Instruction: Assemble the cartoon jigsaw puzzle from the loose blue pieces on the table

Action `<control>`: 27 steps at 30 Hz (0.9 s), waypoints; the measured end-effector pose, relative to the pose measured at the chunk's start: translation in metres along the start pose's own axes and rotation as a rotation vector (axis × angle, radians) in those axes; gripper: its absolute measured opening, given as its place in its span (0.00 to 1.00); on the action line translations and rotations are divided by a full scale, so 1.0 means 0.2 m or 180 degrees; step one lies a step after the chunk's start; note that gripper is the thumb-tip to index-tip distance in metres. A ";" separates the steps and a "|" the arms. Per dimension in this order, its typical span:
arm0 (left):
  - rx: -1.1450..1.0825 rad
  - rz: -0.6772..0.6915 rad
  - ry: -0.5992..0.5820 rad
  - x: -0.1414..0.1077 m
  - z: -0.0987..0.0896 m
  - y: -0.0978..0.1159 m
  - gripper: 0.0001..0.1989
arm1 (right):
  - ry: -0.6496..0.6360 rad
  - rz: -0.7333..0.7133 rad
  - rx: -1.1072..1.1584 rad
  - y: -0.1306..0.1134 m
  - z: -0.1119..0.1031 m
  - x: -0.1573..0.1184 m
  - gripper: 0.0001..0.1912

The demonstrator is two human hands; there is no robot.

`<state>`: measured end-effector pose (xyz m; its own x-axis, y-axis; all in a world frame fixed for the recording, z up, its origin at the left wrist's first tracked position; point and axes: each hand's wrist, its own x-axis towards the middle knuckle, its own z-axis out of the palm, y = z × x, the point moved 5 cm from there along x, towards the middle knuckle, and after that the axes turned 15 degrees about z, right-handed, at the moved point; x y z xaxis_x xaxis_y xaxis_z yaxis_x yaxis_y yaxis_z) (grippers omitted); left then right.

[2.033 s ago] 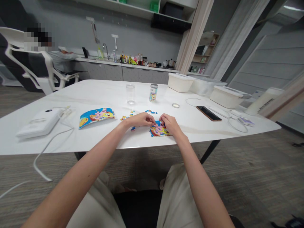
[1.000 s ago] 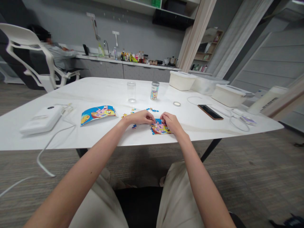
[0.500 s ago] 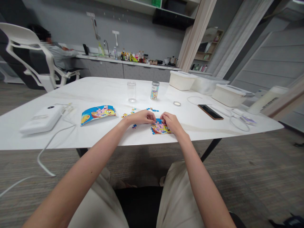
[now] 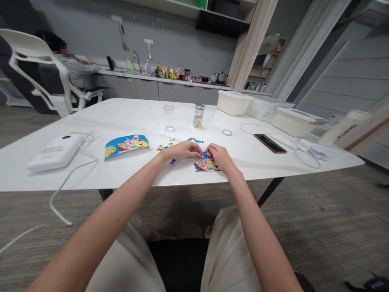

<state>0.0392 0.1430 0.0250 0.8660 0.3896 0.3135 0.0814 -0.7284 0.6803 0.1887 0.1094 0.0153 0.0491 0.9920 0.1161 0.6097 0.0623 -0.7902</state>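
Note:
A partly joined jigsaw puzzle (image 4: 208,164) with a colourful cartoon picture lies flat near the table's front edge. At its upper left, my left hand (image 4: 186,150) is curled, thumb and fingers drawn together; what they grip is too small to make out. My right hand (image 4: 219,155) pinches at the puzzle's upper edge, on a small blue puzzle piece (image 4: 205,155) between the two hands' fingertips, and covers the puzzle's right side. Blue loose pieces (image 4: 196,140) lie behind the hands. Yellowish pieces (image 4: 163,146) and a dark blue piece (image 4: 173,161) lie left of them.
A curved picture sheet (image 4: 127,147) stands left. Behind are a clear jar (image 4: 169,117), a cartoon-printed can (image 4: 198,116) and a ring-shaped lid (image 4: 227,132). To the right are a phone (image 4: 270,143), cables and lidded boxes (image 4: 233,103); a white device (image 4: 56,152) lies far left. Someone sits beyond.
My left fingertips have shifted slightly right, closer to my right fingertips at the puzzle's upper edge. The blue piece between them shows more clearly. My right hand stays nearly in place.

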 end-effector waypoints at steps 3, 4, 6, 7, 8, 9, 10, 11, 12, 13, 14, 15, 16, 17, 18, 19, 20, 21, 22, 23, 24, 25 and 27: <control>-0.0068 -0.0035 0.0040 0.00 0.00 0.00 0.11 | -0.0004 0.0021 0.0009 0.00 0.00 0.00 0.12; -0.0097 -0.0074 0.0064 0.00 0.00 0.00 0.11 | -0.0002 0.0020 0.0010 0.00 0.00 0.00 0.12; -0.0177 -0.0141 0.0108 0.00 0.00 0.00 0.11 | 0.0003 0.0004 0.0007 -0.01 0.00 0.00 0.12; -0.0230 -0.0159 0.0124 0.00 0.00 0.00 0.10 | 0.0008 -0.0011 0.0005 -0.01 0.00 0.00 0.12; -0.0283 -0.0168 0.0137 0.00 0.01 0.00 0.10 | 0.0012 -0.0026 0.0001 -0.01 0.00 0.00 0.12; -0.0330 -0.0175 0.0147 -0.01 0.01 -0.01 0.10 | 0.0016 -0.0039 -0.0002 -0.01 0.00 0.00 0.12; -0.0365 -0.0182 0.0153 -0.01 0.01 -0.01 0.09 | 0.0020 -0.0045 -0.0008 -0.01 0.00 0.00 0.12; -0.0383 -0.0194 0.0154 -0.01 0.01 -0.01 0.09 | 0.0024 -0.0046 -0.0014 -0.01 0.00 0.00 0.12; -0.0388 -0.0213 0.0155 -0.01 0.01 -0.02 0.09 | 0.0028 -0.0047 -0.0020 0.00 0.00 0.00 0.12; -0.0382 -0.0237 0.0159 -0.01 0.01 -0.02 0.08 | 0.0033 -0.0049 -0.0027 0.00 0.00 0.00 0.12; -0.0373 -0.0261 0.0163 -0.01 0.00 -0.02 0.08 | 0.0038 -0.0056 -0.0035 0.00 0.00 0.01 0.12; -0.0364 -0.0282 0.0169 -0.01 0.00 -0.03 0.08 | 0.0047 -0.0073 -0.0048 0.00 0.00 0.01 0.12; -0.0354 -0.0299 0.0177 -0.01 0.00 -0.03 0.08 | 0.0055 -0.0097 -0.0070 -0.01 0.00 0.00 0.12; -0.0341 -0.0314 0.0182 -0.01 0.00 -0.03 0.07 | 0.0062 -0.0126 -0.0102 -0.01 0.00 0.00 0.12; -0.0325 -0.0325 0.0178 -0.01 0.00 -0.03 0.07 | 0.0067 -0.0160 -0.0146 -0.02 0.00 0.00 0.12; -0.0307 -0.0333 0.0169 -0.01 0.00 -0.03 0.07 | 0.0071 -0.0198 -0.0197 -0.02 0.00 0.00 0.12; -0.0287 -0.0339 0.0163 -0.01 0.00 -0.03 0.07 | 0.0078 -0.0241 -0.0249 -0.03 0.00 -0.01 0.11; -0.0263 -0.0343 0.0156 -0.01 0.00 -0.03 0.07 | 0.0086 -0.0288 -0.0301 -0.04 0.01 -0.01 0.11; -0.0242 -0.0341 0.0148 -0.01 0.00 -0.03 0.07 | 0.0095 -0.0336 -0.0348 -0.05 0.01 -0.02 0.11; -0.0224 -0.0333 0.0144 -0.01 0.00 -0.03 0.07 | 0.0103 -0.0383 -0.0387 -0.06 0.01 -0.03 0.10; -0.0215 -0.0318 0.0147 -0.01 0.00 -0.03 0.07 | 0.0101 -0.0426 -0.0417 -0.07 0.01 -0.03 0.10; -0.0209 -0.0300 0.0150 -0.01 0.00 -0.03 0.07 | 0.0086 -0.0466 -0.0439 -0.07 0.01 -0.04 0.10; -0.0190 -0.0259 0.0160 -0.01 0.00 -0.03 0.07 | 0.0012 -0.0535 -0.0468 -0.08 0.01 -0.05 0.09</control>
<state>0.0370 0.1459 0.0204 0.8318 0.4750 0.2873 0.1197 -0.6588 0.7427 0.1760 0.0985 0.0258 -0.0602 0.9686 0.2412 0.7184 0.2098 -0.6633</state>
